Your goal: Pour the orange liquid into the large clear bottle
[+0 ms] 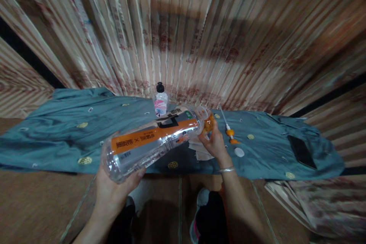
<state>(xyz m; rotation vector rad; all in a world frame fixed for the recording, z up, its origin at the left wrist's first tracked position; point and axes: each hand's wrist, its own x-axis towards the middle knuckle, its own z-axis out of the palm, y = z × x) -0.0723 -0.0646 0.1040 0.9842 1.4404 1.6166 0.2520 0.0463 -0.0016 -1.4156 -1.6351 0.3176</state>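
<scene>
Head view, items as seen. Large clear plastic bottle (pixel 156 141) with orange label band — held nearly level in the air above the near edge of the cloth, base toward the person, neck pointing away and to the right. Left hand (pixel 114 187): grip closed under and around the bottle's base, fingers curled up its side. Right hand (pixel 214 143): grip closed around the bottle's neck end, over the orange cap (pixel 208 122); a bangle (pixel 226 169) sits on that wrist. Blue-grey patterned cloth (pixel 57 137) spread flat beneath, carrying the rest. Small clear bottle with black cap and pink label (pixel 160 102) — upright at the far edge, just behind the large bottle. Orange pump fitting with a long white tube (pixel 229 131), lying flat to the right of the right hand. White round disc (pixel 239 152) just beside that fitting. Dark flat phone (pixel 302 151), well to the right. Pale paper pieces (pixel 200 150) under the right hand.
</scene>
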